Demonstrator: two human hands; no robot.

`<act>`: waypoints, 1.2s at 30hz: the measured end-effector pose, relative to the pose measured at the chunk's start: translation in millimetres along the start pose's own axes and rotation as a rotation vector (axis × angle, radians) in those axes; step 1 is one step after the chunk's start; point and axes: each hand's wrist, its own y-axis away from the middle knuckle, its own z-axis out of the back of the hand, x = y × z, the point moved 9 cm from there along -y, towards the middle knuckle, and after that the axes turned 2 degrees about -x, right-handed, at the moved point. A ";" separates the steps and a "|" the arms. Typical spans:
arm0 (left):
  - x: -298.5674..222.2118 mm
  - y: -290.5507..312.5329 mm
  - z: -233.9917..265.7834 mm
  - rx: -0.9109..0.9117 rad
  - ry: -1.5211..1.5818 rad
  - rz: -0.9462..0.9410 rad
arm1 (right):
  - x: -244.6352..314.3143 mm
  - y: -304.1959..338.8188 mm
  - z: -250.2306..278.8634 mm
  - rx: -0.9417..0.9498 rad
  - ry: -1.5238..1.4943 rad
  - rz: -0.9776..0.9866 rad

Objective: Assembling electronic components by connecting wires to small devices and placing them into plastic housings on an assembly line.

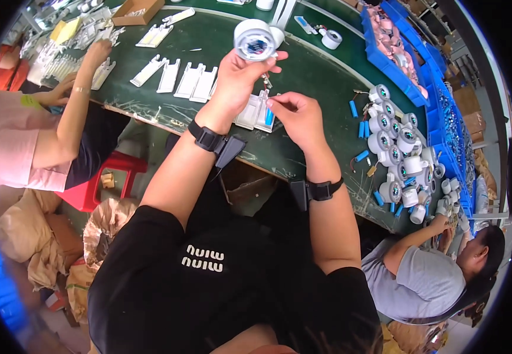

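My left hand (239, 75) is closed around a white round fan-like head (252, 40), raised above the bench, with a dark round opening showing. Thin wires hang down from it toward the white plastic shells. With thumb and forefinger pinched, my right hand (298, 117) grips the upper end of a blue cylindrical battery (269, 117). The battery lies over a white plastic shell (248, 117) at the near edge of the bench. More white shells (196, 82) lie in a row to the left.
On the right of the green bench (321, 76) stand several white round units (386, 138) with blue batteries. Blue bins (394, 53) of parts line the right side. A co-worker (38, 135) works at the left, another (427, 271) at the right. A red stool (111, 180) stands below.
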 end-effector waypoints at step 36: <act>2.3 7.1 0.0 0.060 0.313 0.007 | 7.1 7.9 -5.4 -0.005 -0.164 0.039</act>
